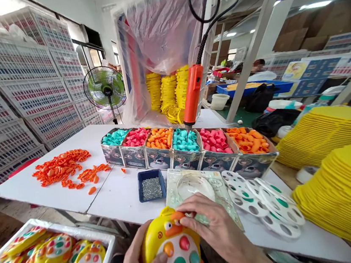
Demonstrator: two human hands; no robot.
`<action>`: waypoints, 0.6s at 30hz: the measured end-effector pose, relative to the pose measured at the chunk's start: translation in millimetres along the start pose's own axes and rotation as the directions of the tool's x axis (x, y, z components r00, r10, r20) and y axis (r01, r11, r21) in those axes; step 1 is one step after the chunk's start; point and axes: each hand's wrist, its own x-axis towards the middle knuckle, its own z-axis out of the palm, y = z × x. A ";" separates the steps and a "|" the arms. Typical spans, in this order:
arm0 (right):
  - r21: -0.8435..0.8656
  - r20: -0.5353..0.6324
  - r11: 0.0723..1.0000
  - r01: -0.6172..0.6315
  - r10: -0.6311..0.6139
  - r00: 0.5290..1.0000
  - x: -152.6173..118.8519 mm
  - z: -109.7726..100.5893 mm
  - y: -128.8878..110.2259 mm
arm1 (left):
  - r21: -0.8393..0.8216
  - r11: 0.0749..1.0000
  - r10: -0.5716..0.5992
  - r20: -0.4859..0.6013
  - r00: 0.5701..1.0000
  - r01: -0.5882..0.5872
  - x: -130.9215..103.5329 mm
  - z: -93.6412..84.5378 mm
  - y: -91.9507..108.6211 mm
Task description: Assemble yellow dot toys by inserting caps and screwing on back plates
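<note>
A yellow chick-shaped toy (174,251) with a white belly and coloured dots is held upright just in front of the table edge. Wrapped around its left side is my left hand (140,259), the thumb pressing on the front near an orange dot. My right hand (210,223) pinches a small orange plastic piece (178,215) against the toy's face, beside the eyes. Where that piece meets the toy is partly covered by my fingers. Right behind the toy lie a clear moulded tray (195,186) and a blue dish of small metal screws (151,187).
Boxes of teal, pink and orange caps (185,141) line the table's back. An orange electric screwdriver (193,97) hangs above them. Orange parts (59,165) lie left, white perforated discs (277,208) and stacked yellow shells (343,196) right. A crate (109,252) holds similar toys.
</note>
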 end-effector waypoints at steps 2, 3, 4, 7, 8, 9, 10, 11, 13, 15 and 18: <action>0.005 0.048 0.999 0.035 -0.035 0.998 4.1 8.0 -8.3 | 0.077 0.996 0.041 0.002 0.999 -0.041 -5.2 -5.1 -5.2; 0.009 0.065 0.999 0.038 -0.039 0.997 4.5 11.8 -11.0 | 0.115 0.991 0.061 0.008 0.998 -0.061 -7.4 -7.4 -7.5; 0.014 0.080 0.999 0.036 -0.037 0.996 4.1 15.1 -13.0 | 0.148 0.986 0.075 0.015 0.997 -0.076 -9.4 -9.4 -9.6; 0.037 0.134 0.999 0.007 -0.012 0.991 1.2 20.3 -16.1 | 0.215 0.974 0.072 0.029 0.997 -0.076 -15.8 -15.6 -15.4; 0.045 0.155 0.999 -0.002 -0.005 0.988 0.3 20.7 -16.6 | 0.239 0.969 0.062 0.017 0.998 -0.065 -18.0 -17.6 -17.3; 0.049 0.175 0.999 -0.008 -0.001 0.985 -0.5 20.8 -16.9 | 0.267 0.962 0.053 -0.006 0.999 -0.049 -20.3 -19.6 -19.0; 0.050 0.191 0.999 -0.007 -0.002 0.982 -1.1 20.8 -17.0 | 0.299 0.954 0.042 -0.030 0.999 -0.031 -22.6 -21.2 -20.3; 0.051 0.201 0.999 -0.001 -0.009 0.979 -1.7 21.0 -16.8 | 0.328 0.945 0.032 -0.055 0.998 -0.012 -24.7 -22.5 -21.0; 0.057 0.207 0.998 0.018 -0.029 0.978 -3.0 21.9 -15.5 | 0.354 0.935 0.007 -0.081 0.997 0.023 -28.6 -23.3 -20.1; 0.079 0.197 0.997 0.024 -0.039 0.980 -4.8 23.8 -13.2 | 0.332 0.942 -0.028 -0.068 0.997 0.049 -31.8 -21.9 -16.2; 0.118 0.183 0.992 -0.040 0.018 0.983 -7.2 27.0 -9.6 | 0.285 0.955 -0.079 -0.040 0.996 0.087 -34.9 -18.6 -9.4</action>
